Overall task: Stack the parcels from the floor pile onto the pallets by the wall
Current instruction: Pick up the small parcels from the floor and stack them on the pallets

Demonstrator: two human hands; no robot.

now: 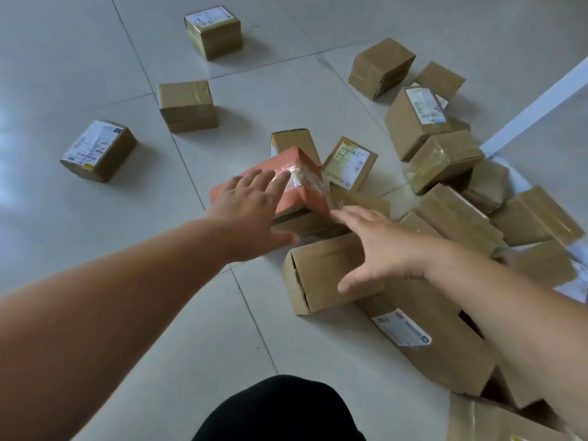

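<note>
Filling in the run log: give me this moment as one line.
left hand: open, over orange parcel, contact unclear | right hand: open, beside that parcel, above long brown box | held: nothing | pallets: not in view

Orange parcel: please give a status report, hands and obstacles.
Left hand open over orange parcel, no grip. Right hand open beside it. Parcel tilted atop brown parcels; nothing blocks it.
</note>
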